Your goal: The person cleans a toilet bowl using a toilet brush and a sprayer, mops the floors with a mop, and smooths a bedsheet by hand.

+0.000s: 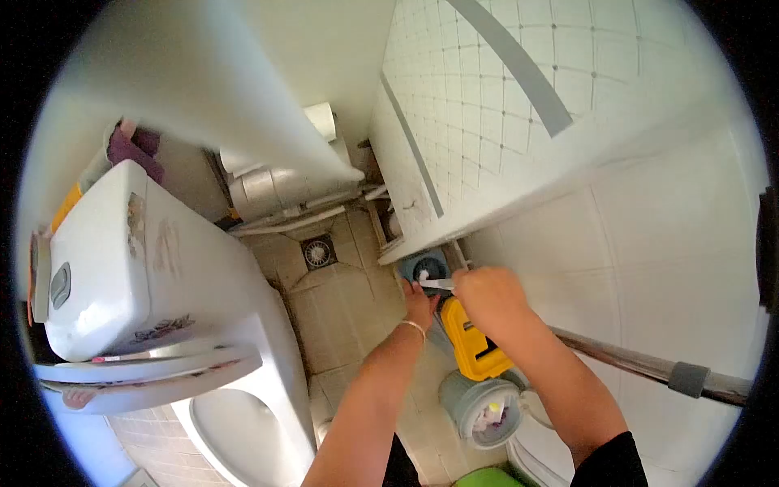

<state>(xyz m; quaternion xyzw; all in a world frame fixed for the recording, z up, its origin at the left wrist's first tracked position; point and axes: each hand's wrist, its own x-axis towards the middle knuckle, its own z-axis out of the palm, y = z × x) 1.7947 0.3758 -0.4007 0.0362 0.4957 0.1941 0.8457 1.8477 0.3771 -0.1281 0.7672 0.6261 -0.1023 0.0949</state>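
around the middle of our view, a white panel with a grid pattern [479, 114] slants away at one o'clock, and a white toilet [178, 268] fills eight to nine. a metal pole [629, 359] runs out at four o'clock. a grey bin [456, 410] with pale litter inside stands at five, and a yellow frame [466, 357] lies just above it, below our hands. our right hand [493, 299], near four o'clock, is clamped on a white strip [438, 284], our main thing, which juts toward our left hand [419, 302] at five. that left hand reaches beside a blue-grey container [411, 266]; whether its fingers grip anything, we cannot tell. a round floor drain [318, 253] sits at nine, and a thin band [415, 326] circles our left wrist.
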